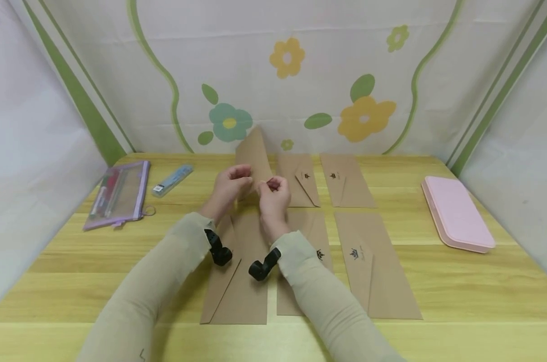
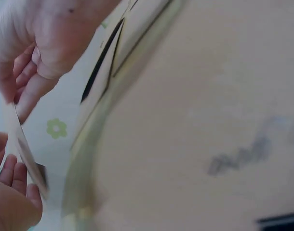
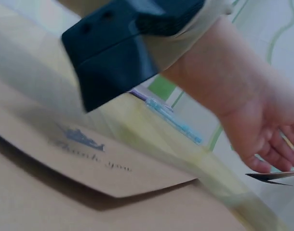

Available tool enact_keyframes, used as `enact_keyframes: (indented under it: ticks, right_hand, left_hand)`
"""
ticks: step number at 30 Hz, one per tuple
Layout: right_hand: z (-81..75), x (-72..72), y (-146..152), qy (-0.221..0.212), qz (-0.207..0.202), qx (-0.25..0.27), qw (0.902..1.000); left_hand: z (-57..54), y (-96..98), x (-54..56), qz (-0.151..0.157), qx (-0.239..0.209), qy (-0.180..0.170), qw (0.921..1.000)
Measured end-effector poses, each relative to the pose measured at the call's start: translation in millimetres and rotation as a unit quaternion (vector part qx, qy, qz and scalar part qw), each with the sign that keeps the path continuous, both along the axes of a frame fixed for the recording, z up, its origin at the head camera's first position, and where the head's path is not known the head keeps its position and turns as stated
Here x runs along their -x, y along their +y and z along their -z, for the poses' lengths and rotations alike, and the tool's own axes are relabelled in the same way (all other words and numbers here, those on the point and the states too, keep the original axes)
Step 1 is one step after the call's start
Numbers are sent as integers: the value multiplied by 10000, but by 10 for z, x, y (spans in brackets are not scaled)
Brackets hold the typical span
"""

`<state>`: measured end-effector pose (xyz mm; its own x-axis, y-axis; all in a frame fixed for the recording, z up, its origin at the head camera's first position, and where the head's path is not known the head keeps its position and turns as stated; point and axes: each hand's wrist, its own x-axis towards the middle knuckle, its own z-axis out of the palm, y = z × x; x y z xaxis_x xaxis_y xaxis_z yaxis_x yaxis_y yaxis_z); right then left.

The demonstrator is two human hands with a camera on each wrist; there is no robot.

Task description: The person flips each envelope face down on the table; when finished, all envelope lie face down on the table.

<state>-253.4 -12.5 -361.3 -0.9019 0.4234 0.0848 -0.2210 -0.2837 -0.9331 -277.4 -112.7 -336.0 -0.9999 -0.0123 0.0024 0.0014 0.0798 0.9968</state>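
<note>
Nearby — five flat envelopes point(image 1: 373, 261), pink case point(image 1: 456, 213), pencil pouch point(image 1: 118, 193)

Pale wooden table point(image 1: 436, 281) lying beneath the hands; white flower-printed backdrop point(image 1: 328, 75) hanging beyond them, plain panels standing either side, lighting even

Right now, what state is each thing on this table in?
Lifted envelope: raised off the table, pinched by both hands.
Left hand: pinching the envelope.
Right hand: pinching the envelope.
Envelopes on table: lying flat, flaps folded down.
Pink case: lid closed.
Mesh pouch: lying flat, holding pens.
</note>
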Motion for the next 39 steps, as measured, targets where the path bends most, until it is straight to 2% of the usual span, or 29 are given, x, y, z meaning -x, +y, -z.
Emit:
enact_keyframes:
  ticks: [4,7,10,14,18,21,24,26,29,31,34,39]
  right_hand:
    - [-11,8,-6,-80,-40,778,9969]
    - [-16,28,-8,-104,-59,1345,9908]
    - [-19,49,-4,-232,-50,1728,9847]
    - [-21,56,1,-469,-71,1998,9787]
    - [-25,45,19,-744,-270,2015,9763]
    - [-27,30,67,-1026,-709,1514,9806]
    - [-30,22,148,-1287,-1258,246,9834]
    - [-44,29,201,-1394,-1553,-752,9751]
    - [-63,61,268,-1562,-1888,-1903,9506]
    - [-68,77,300,-1693,-2127,-2232,9361]
    - [-49,96,338,-1886,-2437,-2419,9201]
    - [1,102,379,-2002,-2676,-2551,9073]
  left_hand:
    - [95,-65,3,-490,-136,-219,9985]
    - [151,-104,4,-821,-324,-267,9957]
    - [183,-132,-3,-938,-536,-285,9937]
    - [194,-152,-16,-948,-860,-364,9911]
    - [199,-170,-20,-971,-1021,-378,9893]
    - [210,-196,-13,-1045,-1064,-363,9881]
    - [229,-240,2,-1115,-1104,-413,9868]
    - [239,-276,13,-1100,-1030,-473,9875]
    - [251,-329,23,-976,-882,-617,9894]
    - [256,-363,23,-848,-692,-703,9915]
    - [270,-403,21,-661,-539,-837,9928]
    - [288,-431,10,-486,-349,-958,9936]
